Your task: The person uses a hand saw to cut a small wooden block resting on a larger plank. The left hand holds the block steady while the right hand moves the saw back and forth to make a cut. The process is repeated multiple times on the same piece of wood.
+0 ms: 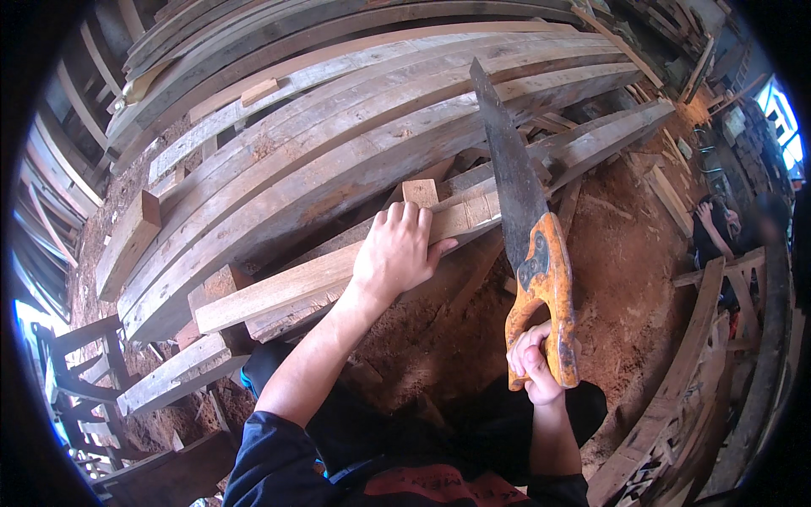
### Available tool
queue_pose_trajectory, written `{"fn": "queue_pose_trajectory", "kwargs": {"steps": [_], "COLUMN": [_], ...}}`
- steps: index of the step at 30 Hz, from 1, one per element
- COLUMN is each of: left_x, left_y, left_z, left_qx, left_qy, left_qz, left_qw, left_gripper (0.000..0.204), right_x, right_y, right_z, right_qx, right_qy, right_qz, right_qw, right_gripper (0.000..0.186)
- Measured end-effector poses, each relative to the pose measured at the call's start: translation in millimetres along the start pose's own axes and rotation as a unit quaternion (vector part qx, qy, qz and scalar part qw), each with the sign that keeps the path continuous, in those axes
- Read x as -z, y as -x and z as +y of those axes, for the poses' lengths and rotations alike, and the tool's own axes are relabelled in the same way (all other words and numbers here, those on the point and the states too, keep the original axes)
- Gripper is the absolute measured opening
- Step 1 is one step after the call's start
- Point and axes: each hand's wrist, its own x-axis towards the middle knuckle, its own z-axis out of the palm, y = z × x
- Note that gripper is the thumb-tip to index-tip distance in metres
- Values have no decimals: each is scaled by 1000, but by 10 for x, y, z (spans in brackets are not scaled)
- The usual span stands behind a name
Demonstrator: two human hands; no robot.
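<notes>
My right hand point(537, 365) is wrapped round the worn orange handle of a hand saw point(505, 160). The saw's dark blade points up and away from me. It passes over the right part of a pale wooden beam point(279, 287); whether the teeth touch the wood, I cannot tell. Over the middle of that beam, my left hand point(395, 253) grips with fingers curled across the top and thumb toward the saw. Just beyond the knuckles, a short wood block point(420, 193) sits against the beam. Under the beam's left end lies a greyer timber point(182, 372).
Long grey timbers point(338, 160) lie side by side beyond the beam. A short thick offcut point(128, 245) rests at the left. Reddish sawdust point(629, 279) covers the ground to the right. At the far right is another person point(718, 228), near a wooden frame point(701, 329).
</notes>
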Motion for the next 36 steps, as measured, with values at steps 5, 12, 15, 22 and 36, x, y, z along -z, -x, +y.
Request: {"fn": "queue_pose_trajectory", "kwargs": {"steps": [5, 12, 15, 22, 36], "left_x": [-20, -23, -24, -23, -28], "left_y": [8, 5, 2, 6, 14], "left_z": [-11, -14, -13, -14, -16], "left_qx": [-1, -6, -8, -9, -5], "left_qy": [5, -1, 2, -1, -6], "left_qz": [8, 8, 13, 14, 12], "left_qw": [1000, 1000, 1000, 1000, 1000], "left_gripper": [55, 55, 55, 54, 55], "right_x": [-54, -61, -45, -52, -45], "right_y": [-21, -29, -20, -17, -13], "right_z": [-42, -43, -30, -27, -19], "right_qx": [-12, -6, -1, -5, -12], "right_qy": [-52, -65, -57, -60, -51], "right_qz": [-10, -10, -12, -9, 3], "right_qw": [999, 998, 998, 998, 999], "right_gripper": [18, 17, 17, 18, 22]}}
